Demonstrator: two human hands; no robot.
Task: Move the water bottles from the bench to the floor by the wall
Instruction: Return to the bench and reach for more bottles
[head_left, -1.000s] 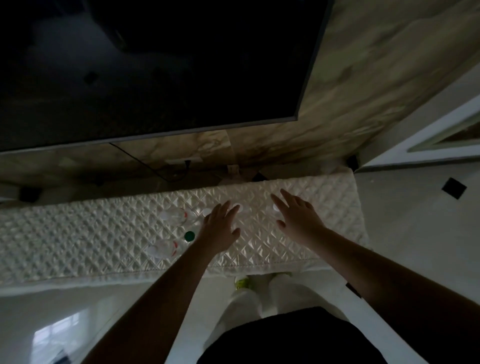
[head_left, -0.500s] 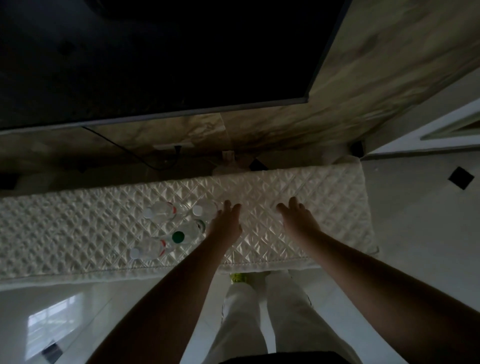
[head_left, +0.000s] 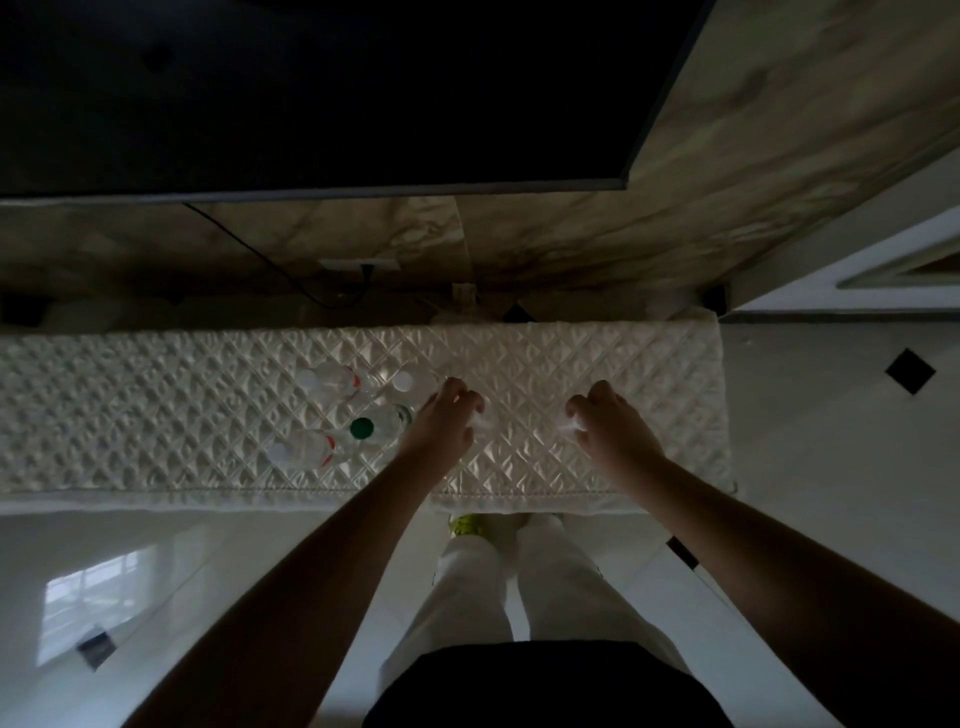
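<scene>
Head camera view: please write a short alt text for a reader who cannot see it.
Seen from above in dim light, a person's left hand and right hand each close around a clear water bottle on a white quilted bench. Four more bottles stand left of the hands, one with a green cap. A dark screen hangs on the marble wall beyond.

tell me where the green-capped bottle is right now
In the head view, the green-capped bottle stands on the quilted bench, just left of the left hand, among clear bottles.

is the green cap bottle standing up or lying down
Standing upright: the head camera looks straight down on the round green cap with the clear bottle body foreshortened below it on the quilted bench.
</scene>
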